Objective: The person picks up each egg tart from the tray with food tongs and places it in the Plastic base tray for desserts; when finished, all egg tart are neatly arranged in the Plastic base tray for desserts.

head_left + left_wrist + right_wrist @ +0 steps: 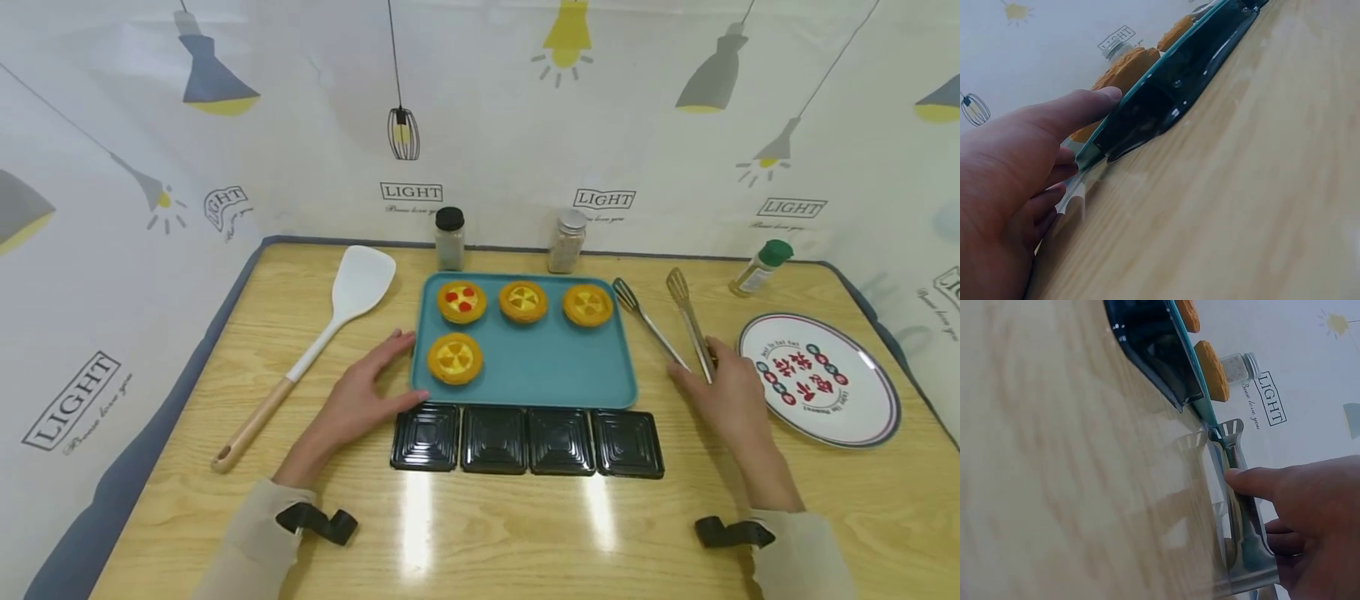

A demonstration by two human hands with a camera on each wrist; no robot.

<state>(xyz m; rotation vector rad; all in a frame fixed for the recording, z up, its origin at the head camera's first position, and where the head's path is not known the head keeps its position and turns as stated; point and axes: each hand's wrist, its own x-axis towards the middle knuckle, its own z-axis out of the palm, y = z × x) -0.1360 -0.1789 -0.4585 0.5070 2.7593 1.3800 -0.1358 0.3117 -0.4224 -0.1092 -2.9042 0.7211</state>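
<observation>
A teal tray (555, 362) bears several egg tarts; one has red topping (462, 302), the others yellow wedges. My left hand (363, 400) rests beside the tray's left edge with fingers spread. Its thumb lies at the front left corner, near a tart (1125, 69) in the left wrist view. Metal tongs (693, 329) lie right of the tray, their two arms spread apart. My right hand (723, 396) holds them between thumb and fingers; the thumb (1250, 480) presses one arm. In the right wrist view the other fingers are partly hidden behind the tongs.
Several black square plastic trays (495, 442) line the teal tray's front edge. A white spatula (362, 283) with wooden handle lies left. Behind stand a black-capped jar (450, 248) and a silver-capped jar (567, 243). On the right are a green-capped bottle (757, 271) and an oval plate (862, 408).
</observation>
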